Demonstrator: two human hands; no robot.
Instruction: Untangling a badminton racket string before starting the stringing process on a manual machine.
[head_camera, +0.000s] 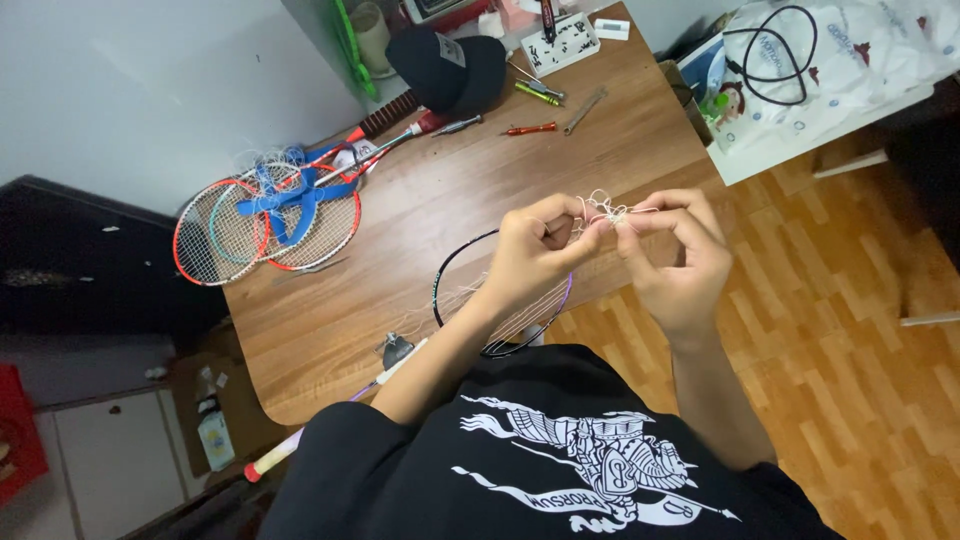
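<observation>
My left hand and my right hand are raised together over the table's near edge, both pinching a small tangle of white racket string between the fingertips. Under my left forearm lies a black-framed badminton racket with loose white strings; its shaft and handle run toward the lower left. Most of its head is hidden by my hand and arm.
Two red-and-white rackets with blue tape lie at the wooden table's left. A black cap, screwdrivers and pliers sit at the back. A white bag with a black cable is at right. Wood floor lies beneath.
</observation>
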